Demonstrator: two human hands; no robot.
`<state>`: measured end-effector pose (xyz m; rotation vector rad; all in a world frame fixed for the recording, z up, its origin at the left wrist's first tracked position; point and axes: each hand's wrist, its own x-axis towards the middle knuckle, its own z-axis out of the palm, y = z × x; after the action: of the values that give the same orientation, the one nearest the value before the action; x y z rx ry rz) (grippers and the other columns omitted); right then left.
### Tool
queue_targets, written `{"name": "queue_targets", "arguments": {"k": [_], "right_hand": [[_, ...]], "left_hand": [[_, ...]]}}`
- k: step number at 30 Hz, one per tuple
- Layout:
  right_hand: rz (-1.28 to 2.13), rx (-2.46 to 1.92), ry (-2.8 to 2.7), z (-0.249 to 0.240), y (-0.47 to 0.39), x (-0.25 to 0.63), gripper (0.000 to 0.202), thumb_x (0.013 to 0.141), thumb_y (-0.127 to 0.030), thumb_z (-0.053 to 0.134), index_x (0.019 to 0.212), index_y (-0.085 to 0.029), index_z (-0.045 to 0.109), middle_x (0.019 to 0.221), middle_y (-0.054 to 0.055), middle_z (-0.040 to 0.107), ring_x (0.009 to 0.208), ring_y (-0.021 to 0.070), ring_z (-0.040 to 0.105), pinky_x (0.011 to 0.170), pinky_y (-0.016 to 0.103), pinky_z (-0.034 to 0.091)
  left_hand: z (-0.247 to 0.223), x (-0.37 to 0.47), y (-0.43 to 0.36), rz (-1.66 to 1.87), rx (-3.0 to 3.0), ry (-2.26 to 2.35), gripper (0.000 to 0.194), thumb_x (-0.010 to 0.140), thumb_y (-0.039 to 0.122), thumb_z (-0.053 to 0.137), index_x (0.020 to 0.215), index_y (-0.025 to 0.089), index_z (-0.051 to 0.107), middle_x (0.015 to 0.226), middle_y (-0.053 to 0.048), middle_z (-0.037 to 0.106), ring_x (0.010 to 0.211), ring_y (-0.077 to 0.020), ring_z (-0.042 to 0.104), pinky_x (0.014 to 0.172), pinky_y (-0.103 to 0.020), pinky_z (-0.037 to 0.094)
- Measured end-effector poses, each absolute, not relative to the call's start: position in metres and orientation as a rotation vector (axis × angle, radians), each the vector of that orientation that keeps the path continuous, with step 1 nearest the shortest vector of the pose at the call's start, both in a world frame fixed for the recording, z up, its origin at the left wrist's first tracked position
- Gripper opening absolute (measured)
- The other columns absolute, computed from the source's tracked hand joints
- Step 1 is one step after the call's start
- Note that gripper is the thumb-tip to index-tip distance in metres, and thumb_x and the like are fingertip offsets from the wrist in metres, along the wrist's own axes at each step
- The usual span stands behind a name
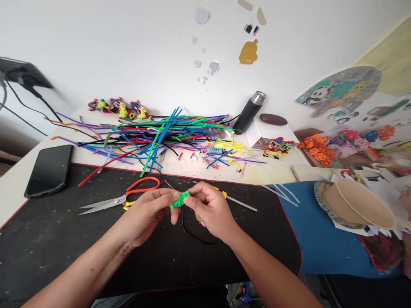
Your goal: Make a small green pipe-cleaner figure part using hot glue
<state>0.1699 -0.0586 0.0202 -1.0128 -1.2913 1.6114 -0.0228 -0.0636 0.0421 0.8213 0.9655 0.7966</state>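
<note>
A small bundle of bright green pipe cleaner (180, 200), tightly coiled or folded, is pinched between my two hands above the black mat (154, 261). My left hand (150, 209) grips its left end with thumb and fingers. On its right end, the thumb and fingertips of my right hand (210, 207) are closed. Just left of my left hand lie open scissors (120, 200) with orange-red handles, blades pointing left. Partly hidden behind my right hand is a yellow piece (224, 194) with a pale stick (242, 203).
A heap of coloured pipe cleaners (167, 132) spreads along the back. A phone (49, 170) lies left, and a black thermos (250, 112) leans near a white box (271, 128). Small pipe-cleaner figures (120, 108) sit by the wall. Bowls (362, 203) stand right, beside another person's hand (405, 201).
</note>
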Motion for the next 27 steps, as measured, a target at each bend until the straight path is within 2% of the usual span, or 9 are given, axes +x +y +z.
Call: {"name": "queue_targets", "arguments": {"k": [13,27], "right_hand": [[1.477,-1.073,-1.365,0.0157,-0.0627,0.1643,0.036,0.095,-0.055,0.075,0.091,-0.021,0.065,0.051,-0.01,0.044,0.04,0.0077,0.034,0.039,0.022,0.024],[1.438,-1.063,-1.376,0.0153,-0.0637,0.1648,0.036,0.096,-0.056,0.073,0.09,-0.022,0.063,0.05,-0.01,0.043,0.041,0.0088,0.034,0.041,0.023,0.025]], "left_hand": [[0.039,-0.0254,-0.0621,0.802,0.806,0.987,0.03,0.084,0.047,0.081,0.077,0.018,0.08,0.059,-0.002,0.067,0.063,-0.0175,0.057,0.067,-0.029,0.045],[0.0429,-0.0231,-0.0614,0.785,0.837,0.994,0.034,0.084,0.051,0.079,0.076,0.018,0.079,0.058,-0.004,0.069,0.066,-0.0204,0.058,0.07,-0.032,0.046]]}}
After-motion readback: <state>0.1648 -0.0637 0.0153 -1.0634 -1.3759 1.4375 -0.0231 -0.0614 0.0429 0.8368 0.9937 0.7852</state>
